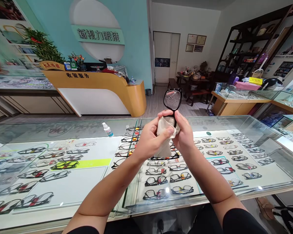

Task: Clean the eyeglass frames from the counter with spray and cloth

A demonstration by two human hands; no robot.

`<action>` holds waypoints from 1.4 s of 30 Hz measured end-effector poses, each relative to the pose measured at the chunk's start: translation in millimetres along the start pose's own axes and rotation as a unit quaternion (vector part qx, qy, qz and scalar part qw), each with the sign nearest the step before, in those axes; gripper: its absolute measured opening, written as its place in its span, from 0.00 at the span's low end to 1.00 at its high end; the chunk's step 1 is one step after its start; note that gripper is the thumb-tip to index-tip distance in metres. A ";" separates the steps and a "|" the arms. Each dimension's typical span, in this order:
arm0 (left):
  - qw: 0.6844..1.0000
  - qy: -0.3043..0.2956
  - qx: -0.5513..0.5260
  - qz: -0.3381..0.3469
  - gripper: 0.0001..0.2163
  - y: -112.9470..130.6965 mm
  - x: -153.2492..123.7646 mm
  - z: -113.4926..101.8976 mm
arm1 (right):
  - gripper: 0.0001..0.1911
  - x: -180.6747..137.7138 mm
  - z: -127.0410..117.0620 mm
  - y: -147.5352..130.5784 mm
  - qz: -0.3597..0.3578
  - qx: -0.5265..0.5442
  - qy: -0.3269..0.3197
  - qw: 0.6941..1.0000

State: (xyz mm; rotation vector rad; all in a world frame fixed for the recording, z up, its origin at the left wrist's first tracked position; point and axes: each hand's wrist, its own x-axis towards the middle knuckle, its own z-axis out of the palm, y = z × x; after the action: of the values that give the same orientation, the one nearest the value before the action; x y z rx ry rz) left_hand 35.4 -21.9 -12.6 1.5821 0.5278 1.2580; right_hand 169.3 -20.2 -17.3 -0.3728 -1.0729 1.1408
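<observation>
Glass tabletop (88, 193), rows of spectacles (156, 180) beneath. Left hand (151, 138): fingers pinching beige cloth (164, 149) round black-framed eyeglasses (173, 99). Right hand (185, 133): fingers gripping them near bridge.

The head camera looks forward and down at nearby hands (149, 140).

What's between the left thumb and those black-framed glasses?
The left hand has crumpled cream cloth between its thumb and the glasses, in the head view.
</observation>
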 end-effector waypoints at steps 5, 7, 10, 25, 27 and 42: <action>0.997 0.079 -0.008 0.020 0.22 -5.6 -3.4 8.6 | 0.19 -5.2 7.9 9.4 -0.038 -0.026 -0.015 0.999; 0.994 0.105 -0.014 0.021 0.22 -7.3 -5.0 11.1 | 0.21 -7.6 10.9 13.3 -0.049 -0.057 -0.021 0.997; 0.989 0.141 0.001 0.044 0.21 -8.4 -6.9 13.9 | 0.23 -10.4 13.7 15.5 -0.059 -0.083 -0.031 0.994; 0.999 -0.035 -0.029 0.000 0.22 -1.3 0.4 -0.8 | 0.18 -2.9 9.1 -1.1 -0.011 0.006 0.046 0.999; 1.000 -0.004 -0.031 -0.002 0.24 -2.6 -1.9 5.1 | 0.18 -6.0 13.8 4.3 -0.007 0.013 0.055 0.998; 0.995 0.082 -0.065 -0.010 0.27 -18.2 5.4 -0.6 | 0.21 -7.6 7.5 7.4 -0.065 -0.097 -0.009 0.993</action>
State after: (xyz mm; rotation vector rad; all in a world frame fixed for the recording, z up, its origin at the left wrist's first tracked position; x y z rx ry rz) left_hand 41.2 -10.0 -26.2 1.3708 0.5522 1.3861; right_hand 158.9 -25.6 -22.8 -0.4385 -1.2111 0.9298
